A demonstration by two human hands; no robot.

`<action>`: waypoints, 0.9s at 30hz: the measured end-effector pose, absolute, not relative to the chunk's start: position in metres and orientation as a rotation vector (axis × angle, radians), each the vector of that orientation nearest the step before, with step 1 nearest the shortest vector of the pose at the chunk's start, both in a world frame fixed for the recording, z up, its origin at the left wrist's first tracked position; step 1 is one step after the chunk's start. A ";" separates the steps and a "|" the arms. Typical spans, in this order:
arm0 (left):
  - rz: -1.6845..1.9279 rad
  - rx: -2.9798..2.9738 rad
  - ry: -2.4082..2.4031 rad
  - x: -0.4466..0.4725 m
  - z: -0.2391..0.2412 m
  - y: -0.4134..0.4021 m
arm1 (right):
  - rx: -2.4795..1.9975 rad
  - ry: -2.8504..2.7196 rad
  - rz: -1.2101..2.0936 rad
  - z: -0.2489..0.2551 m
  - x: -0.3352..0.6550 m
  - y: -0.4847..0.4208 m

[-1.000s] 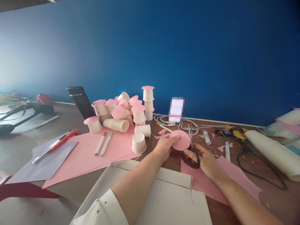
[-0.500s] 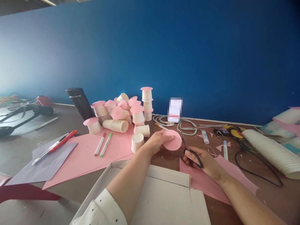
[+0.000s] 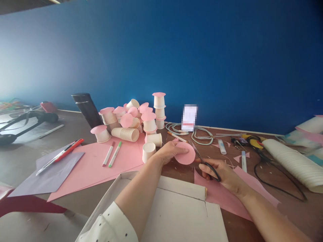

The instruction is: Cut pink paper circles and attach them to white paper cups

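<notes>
My left hand (image 3: 168, 152) pinches a round pink paper disc (image 3: 185, 155) just above the brown table. My right hand (image 3: 222, 173) grips black-handled scissors (image 3: 202, 159), whose blades point up and left and touch the disc's right edge. Under my right hand lies a sheet of pink paper (image 3: 222, 195). A small white paper cup (image 3: 148, 152) stands mouth-up just left of my left hand.
A pile of paper cups with pink lids (image 3: 131, 117) sits behind, beside a black bottle (image 3: 87, 109). Pink and purple sheets (image 3: 101, 164), two markers (image 3: 112, 154) and a red cutter (image 3: 60, 156) lie left. A white cardboard box (image 3: 174, 208) is near me. Cables (image 3: 196, 134), a glue gun (image 3: 252, 141) and a white roll (image 3: 292, 164) lie right.
The disc and my left hand shifted left and slightly down. The scissors swung from nearly upright to leaning left, their blades now at the disc's right edge.
</notes>
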State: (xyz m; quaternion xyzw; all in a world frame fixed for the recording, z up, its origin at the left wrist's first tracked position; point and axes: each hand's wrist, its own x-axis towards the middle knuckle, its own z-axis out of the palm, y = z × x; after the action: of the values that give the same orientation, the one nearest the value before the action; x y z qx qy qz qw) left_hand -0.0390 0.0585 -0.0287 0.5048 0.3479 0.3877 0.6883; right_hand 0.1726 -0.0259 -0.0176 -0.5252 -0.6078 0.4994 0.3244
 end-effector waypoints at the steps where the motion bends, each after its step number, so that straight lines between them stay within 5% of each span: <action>1: 0.874 1.133 0.782 -0.039 -0.029 0.059 | -1.379 -1.584 1.312 -0.019 0.173 -0.026; 27: 0.819 1.260 0.857 -0.041 -0.028 0.060 | -1.477 -1.651 1.257 -0.015 0.168 -0.026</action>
State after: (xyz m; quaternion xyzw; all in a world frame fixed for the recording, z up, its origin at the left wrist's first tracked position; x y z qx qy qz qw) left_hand -0.0413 0.0598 -0.0284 0.5542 0.3771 0.3603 0.6487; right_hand 0.1682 -0.0261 -0.0150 -0.5545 -0.6198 0.4719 0.2927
